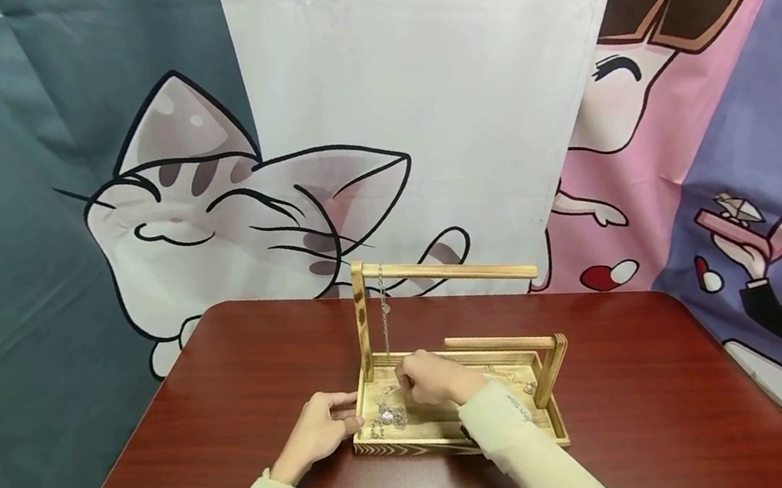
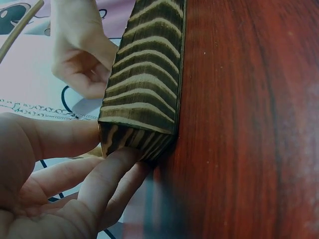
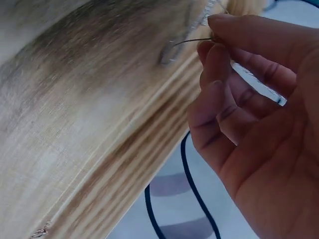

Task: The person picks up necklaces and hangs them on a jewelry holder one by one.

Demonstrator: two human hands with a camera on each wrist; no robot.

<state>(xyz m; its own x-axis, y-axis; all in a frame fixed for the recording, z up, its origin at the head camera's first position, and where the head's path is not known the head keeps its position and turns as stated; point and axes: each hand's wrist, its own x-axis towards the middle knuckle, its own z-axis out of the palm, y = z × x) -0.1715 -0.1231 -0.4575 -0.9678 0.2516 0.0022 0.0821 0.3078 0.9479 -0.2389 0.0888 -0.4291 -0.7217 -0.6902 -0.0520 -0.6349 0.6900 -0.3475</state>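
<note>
A wooden jewelry stand (image 1: 421, 445) has a shallow tray and two crossbars of different heights. My left hand (image 1: 322, 425) grips the tray's left end near the front corner; in the left wrist view its thumb (image 2: 67, 137) lies at the rim and fingers touch the striped wood lower down. Over the tray, my right hand (image 1: 432, 377) pinches a thin dark wire-like piece (image 3: 194, 40) between thumb and forefinger. A silver chain (image 3: 202, 20) shows close by those fingertips. On the tray's left side lies a tangle of silver jewelry (image 1: 390, 417).
A silver chain with a small pendant (image 1: 385, 309) hangs from the tall crossbar (image 1: 451, 269). Near the low post (image 1: 552, 372) a small shiny piece (image 1: 530, 388) lies in the tray. The stand is on a reddish-brown table (image 1: 264, 356), before a cartoon-printed cloth (image 1: 453, 100).
</note>
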